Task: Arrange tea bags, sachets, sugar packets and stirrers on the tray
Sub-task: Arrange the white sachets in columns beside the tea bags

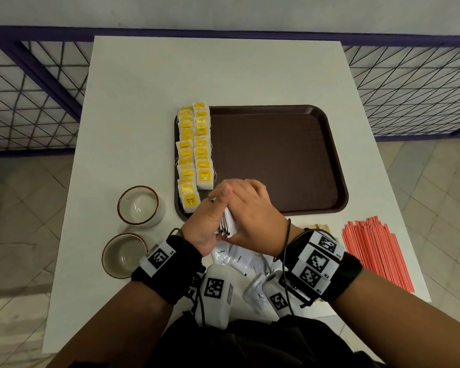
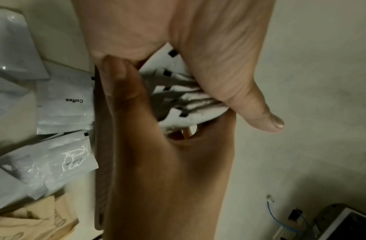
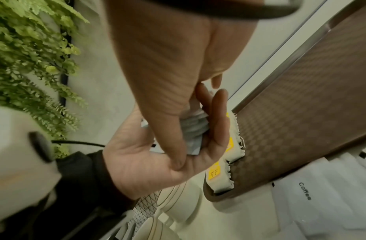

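Hands together over near tray [image 1: 329,160] edge: left hand [image 1: 210,216] and right hand [image 1: 252,211] both grasping one stack of coffee sachets [image 1: 227,221], fingers curled round it. Tea bags [image 1: 194,147] in two rows on tray's left side. More loose sachets [image 1: 237,258] and red stirrers [image 1: 375,251] on counter [image 1: 144,83].

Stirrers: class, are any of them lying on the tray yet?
No. The red stirrers lie bundled on the table, right of the brown tray.
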A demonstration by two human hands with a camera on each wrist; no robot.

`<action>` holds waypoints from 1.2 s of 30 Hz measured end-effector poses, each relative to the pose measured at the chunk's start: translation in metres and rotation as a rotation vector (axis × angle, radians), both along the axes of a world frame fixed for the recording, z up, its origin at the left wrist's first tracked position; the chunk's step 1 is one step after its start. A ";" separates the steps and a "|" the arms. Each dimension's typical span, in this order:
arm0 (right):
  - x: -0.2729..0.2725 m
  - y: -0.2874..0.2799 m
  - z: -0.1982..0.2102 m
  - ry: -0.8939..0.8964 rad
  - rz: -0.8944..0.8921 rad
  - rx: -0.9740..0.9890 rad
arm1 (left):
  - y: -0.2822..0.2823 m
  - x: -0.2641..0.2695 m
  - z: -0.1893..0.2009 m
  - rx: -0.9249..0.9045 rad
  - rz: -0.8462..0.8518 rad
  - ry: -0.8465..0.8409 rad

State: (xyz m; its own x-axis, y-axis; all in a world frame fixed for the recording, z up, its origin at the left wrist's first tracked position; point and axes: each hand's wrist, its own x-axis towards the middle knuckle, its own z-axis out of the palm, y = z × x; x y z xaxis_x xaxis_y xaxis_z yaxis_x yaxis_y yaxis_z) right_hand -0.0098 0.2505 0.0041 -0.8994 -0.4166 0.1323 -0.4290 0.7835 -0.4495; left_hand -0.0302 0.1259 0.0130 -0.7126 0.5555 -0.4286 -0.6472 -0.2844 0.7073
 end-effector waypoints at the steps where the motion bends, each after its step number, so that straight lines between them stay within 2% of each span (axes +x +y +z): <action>1: 0.001 -0.002 -0.001 0.028 -0.041 0.017 | -0.001 -0.001 -0.001 -0.016 0.017 0.021; 7: 0.004 -0.006 -0.002 0.060 -0.164 0.049 | -0.005 -0.002 -0.013 -0.118 0.032 0.137; 9: 0.004 -0.007 0.000 0.063 -0.185 0.042 | -0.006 -0.002 -0.014 -0.106 0.006 0.135; 11: 0.002 -0.002 0.003 -0.026 -0.126 0.010 | -0.006 -0.002 -0.016 -0.061 0.017 0.080; 12: 0.001 0.004 0.006 -0.130 -0.068 -0.047 | -0.006 -0.002 -0.017 -0.035 0.048 0.046; 14: -0.001 0.014 0.012 -0.356 -0.013 -0.313 | -0.007 -0.003 -0.018 -0.016 0.145 0.027; 15: -0.001 0.017 0.012 -0.449 -0.067 -0.490 | -0.008 -0.005 -0.018 -0.024 0.191 0.032; 17: 0.003 0.016 0.012 -0.595 -0.297 -0.788 | -0.010 -0.009 -0.018 -0.042 0.254 0.053; 19: 0.006 0.011 0.011 -0.688 -0.468 -0.998 | -0.010 -0.014 -0.019 -0.077 0.286 0.090; 21: 0.007 0.003 0.009 -0.766 -0.536 -1.146 | -0.008 -0.017 -0.016 -0.111 0.296 0.124; 27: -0.002 -0.009 0.006 -0.668 -0.691 -1.183 | -0.003 -0.027 -0.013 -0.166 0.280 0.239; 32: -0.015 -0.005 0.010 -0.888 -0.675 -1.324 | -0.003 -0.039 -0.011 -0.284 0.273 0.426; 36: -0.026 0.001 0.012 -0.941 -0.627 -1.398 | -0.003 -0.053 -0.015 -0.321 0.261 0.461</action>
State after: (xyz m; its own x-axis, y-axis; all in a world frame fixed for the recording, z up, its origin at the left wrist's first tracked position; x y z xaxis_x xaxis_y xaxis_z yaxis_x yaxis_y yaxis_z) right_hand -0.0360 0.2515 0.0163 -0.8366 -0.0591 -0.5446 0.5152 -0.4227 -0.7456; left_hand -0.0828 0.1224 -0.0020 -0.9593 0.2321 -0.1607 -0.1919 -0.1188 0.9742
